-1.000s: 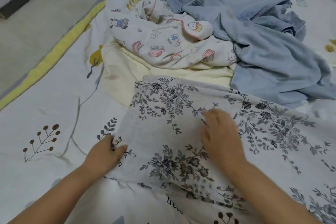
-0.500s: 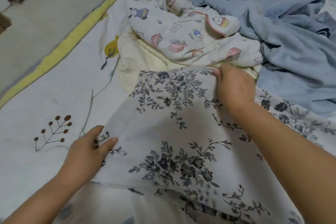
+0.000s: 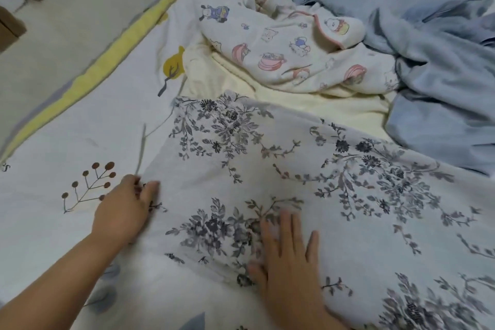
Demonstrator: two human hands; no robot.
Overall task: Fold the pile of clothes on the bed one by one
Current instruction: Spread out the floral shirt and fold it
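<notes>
Now | left hand [image 3: 122, 209] fingers pinch floral cloth [image 3: 308, 182] edge | right hand [image 3: 288, 262] fingers spread flat on it

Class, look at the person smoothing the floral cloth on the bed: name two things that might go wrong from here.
1. The floral cloth has its far edge lying over the cream garment; folding it may drag that garment along.
2. Only the left hand pinches an edge, while the right hand presses flat, so the cloth may wrinkle or fold unevenly.
</notes>
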